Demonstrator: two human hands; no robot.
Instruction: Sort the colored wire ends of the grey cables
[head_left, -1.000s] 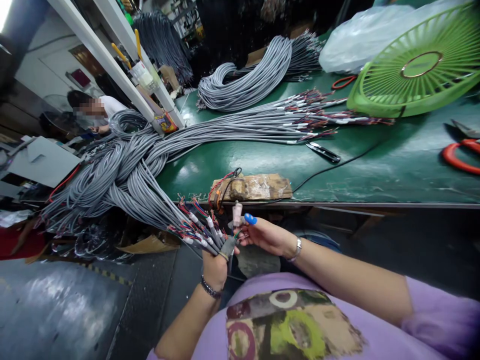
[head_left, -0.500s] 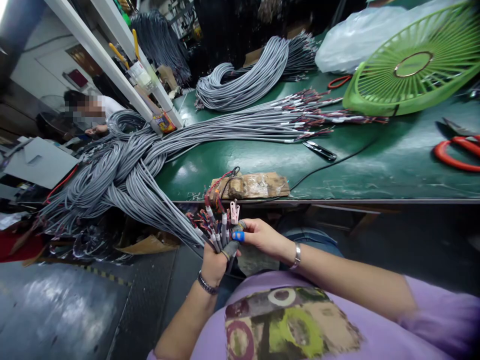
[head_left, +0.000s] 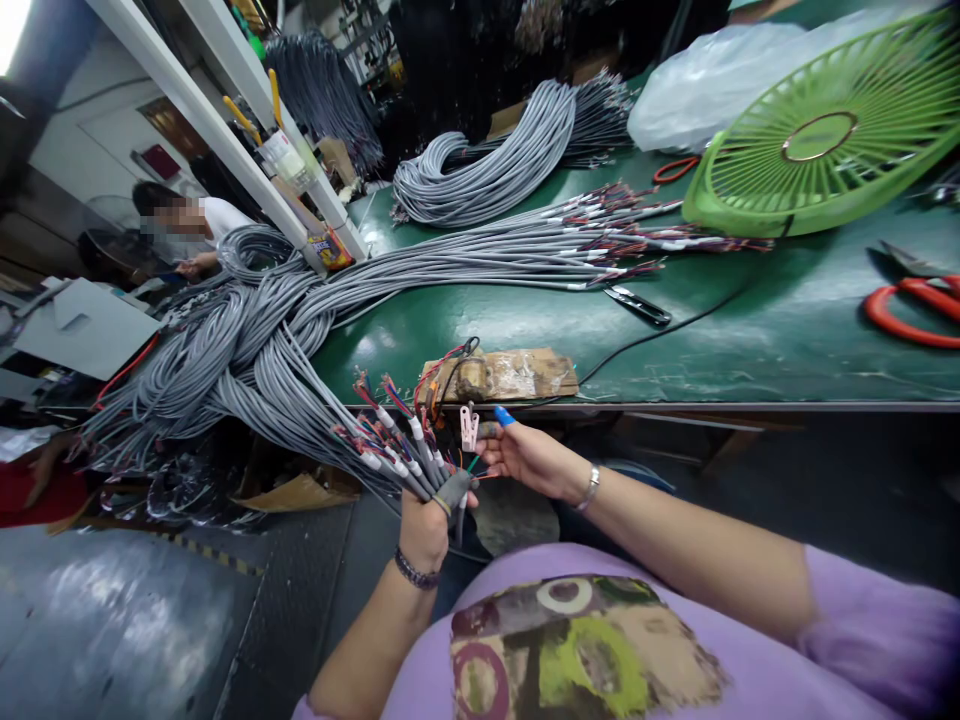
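Observation:
My left hand (head_left: pixel 435 505) is wrapped round a bundle of grey cables (head_left: pixel 405 460) below the table's front edge. The cables' white-sleeved ends with loose coloured wires fan out above it. My right hand (head_left: pixel 517 455), with a blue cover on one fingertip, is just right of the bundle. Its lower fingers are pressed together at thin orange and green wires (head_left: pixel 480 470) near my left thumb. A pale pink clothespin (head_left: pixel 469 428) stands just left of my right fingertips, by a wooden block (head_left: pixel 517 373) at the table edge.
On the green table (head_left: pixel 720 350) are long grey cables (head_left: pixel 465 255), a cable coil (head_left: pixel 495 170), black snips (head_left: pixel 637 306), red-handled scissors (head_left: pixel 911 300), a green fan (head_left: pixel 817 135) and a plastic bag (head_left: pixel 697 90). A person (head_left: pixel 180 225) sits at the far left behind a white post.
My right hand has moved off the bundle, its blue-tipped finger now raised. The cable ends in my left hand have tilted left and spread, and separate coloured wires show between the hands.

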